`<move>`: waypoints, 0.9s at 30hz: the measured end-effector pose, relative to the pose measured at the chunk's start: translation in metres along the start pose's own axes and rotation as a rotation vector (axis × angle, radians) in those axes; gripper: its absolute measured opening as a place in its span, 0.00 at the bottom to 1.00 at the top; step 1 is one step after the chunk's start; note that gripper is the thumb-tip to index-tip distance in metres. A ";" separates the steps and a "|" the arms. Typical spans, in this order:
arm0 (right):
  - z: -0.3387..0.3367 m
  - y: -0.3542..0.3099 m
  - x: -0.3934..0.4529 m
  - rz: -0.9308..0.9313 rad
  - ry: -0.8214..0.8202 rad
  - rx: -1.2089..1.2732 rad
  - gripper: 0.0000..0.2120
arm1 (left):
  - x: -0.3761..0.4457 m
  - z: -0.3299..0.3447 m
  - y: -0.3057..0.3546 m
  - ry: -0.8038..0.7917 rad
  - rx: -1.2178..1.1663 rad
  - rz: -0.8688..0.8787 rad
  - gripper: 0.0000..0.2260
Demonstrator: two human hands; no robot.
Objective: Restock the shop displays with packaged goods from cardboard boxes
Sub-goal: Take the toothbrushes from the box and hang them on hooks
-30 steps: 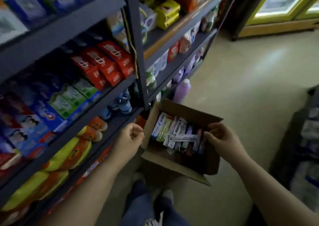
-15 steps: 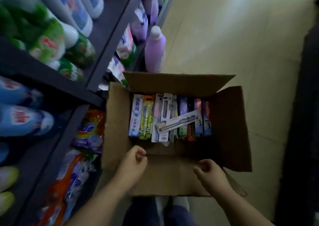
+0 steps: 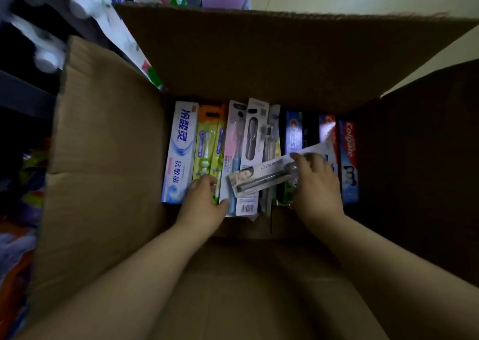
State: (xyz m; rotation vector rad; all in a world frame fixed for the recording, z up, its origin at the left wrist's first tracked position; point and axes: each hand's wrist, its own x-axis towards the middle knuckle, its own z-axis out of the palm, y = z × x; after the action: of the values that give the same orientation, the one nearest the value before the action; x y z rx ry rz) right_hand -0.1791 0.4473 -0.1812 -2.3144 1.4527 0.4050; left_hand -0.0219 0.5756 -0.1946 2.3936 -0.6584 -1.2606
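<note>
Brown cardboard is being reached into by both hands. The right hand [image 3: 317, 184] is being curled over the end of a toothbrush card [image 3: 267, 175] that is lying slantwise across the upright packs; it appears to be pinched there, though the thumb is hidden. The left hand [image 3: 204, 199] is being rested with bent fingers on the near ends of the green toothbrush pack [image 3: 208, 147] and the pink one beside it; whether anything is actually being gripped cannot be told. Around them, toothpaste cartons [image 3: 348, 158] are standing on edge in a row at the far side of the cardboard box [image 3: 108, 132], whose flaps are being left open. Shelves [image 3: 28, 90] are running along the left. The loose card is probably best lifted straight up first, flat and unbent, while the neighbouring packs are being steadied so none are being dragged out with it.
</note>
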 end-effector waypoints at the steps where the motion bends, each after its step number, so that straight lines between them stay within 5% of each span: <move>1: 0.002 0.001 0.010 -0.087 -0.040 -0.095 0.34 | 0.004 0.004 -0.002 0.009 -0.012 -0.021 0.21; 4: 0.009 0.004 0.032 -0.157 -0.137 -0.198 0.33 | 0.011 0.017 -0.005 -0.001 -0.083 -0.078 0.21; 9: 0.011 0.012 0.028 -0.235 -0.065 -0.234 0.26 | 0.012 0.027 -0.008 0.054 -0.111 -0.036 0.19; 15: 0.015 0.004 0.012 -0.099 0.036 0.210 0.22 | 0.016 0.029 -0.013 0.172 -0.127 0.008 0.14; 22: 0.012 0.026 0.045 -0.648 0.127 -0.204 0.26 | 0.022 0.009 -0.012 0.361 -0.176 0.159 0.07; 27: 0.015 0.039 0.069 -0.893 0.055 -0.381 0.29 | 0.030 0.004 0.000 0.231 -0.013 0.341 0.10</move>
State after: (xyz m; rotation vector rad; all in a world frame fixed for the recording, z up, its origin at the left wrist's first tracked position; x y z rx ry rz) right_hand -0.1857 0.3833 -0.2305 -2.9815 0.2479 0.3595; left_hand -0.0102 0.5584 -0.2168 2.2469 -0.9311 -0.8323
